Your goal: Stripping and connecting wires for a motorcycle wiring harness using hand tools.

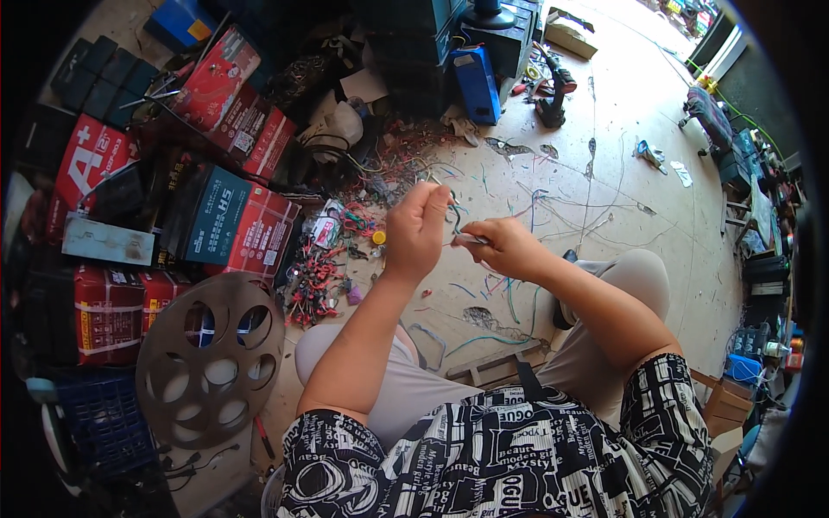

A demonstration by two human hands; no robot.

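Observation:
My left hand [416, 226] is raised in front of me, closed, with the thumb pressed against the curled fingers. A thin green wire [455, 211] runs from it toward my right hand [509, 249]. That hand is closed in a pinch just to the right, on a small silvery piece [471, 238] whose kind I cannot make out. The two hands are a short gap apart. Below and to the left of them lies a heap of red and black wire ends with connectors [313, 289], beside a yellow round cap [379, 237].
Red boxes [266, 226] are stacked at the left, behind a round metal plate with large holes [211, 363]. A blue crate [104, 419] stands near left. Beyond my hands are a blue battery pack [477, 85] and a cordless drill [553, 91]. Wire scraps litter the floor [622, 216].

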